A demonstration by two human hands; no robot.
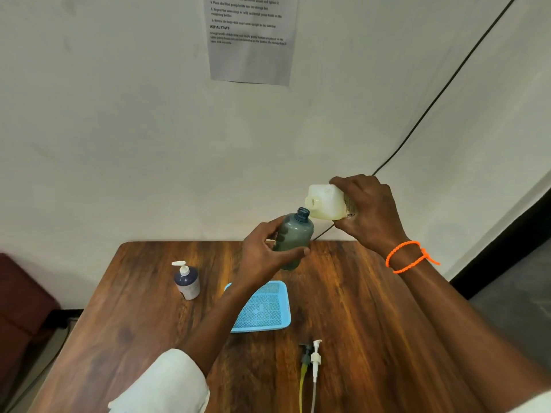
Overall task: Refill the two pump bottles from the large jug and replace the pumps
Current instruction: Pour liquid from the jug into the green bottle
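My left hand (262,254) grips a dark grey translucent bottle (293,236) above the table, tilted a little to the right, its neck open with no pump. My right hand (369,213) holds the white jug (326,202) tipped on its side, its open mouth just above and right of the bottle's neck. No liquid stream is visible. A second bottle (187,281), dark blue and white with a white pump fitted, stands on the table at left. Two loose pumps lie near the front edge: a dark one (305,354) and a white one (316,357).
A blue mesh tray (265,308) sits on the wooden table (372,323) below the held bottle. A black cable (432,105) runs down the wall behind. A printed sheet (250,40) hangs on the wall. A dark red seat (21,293) stands at left.
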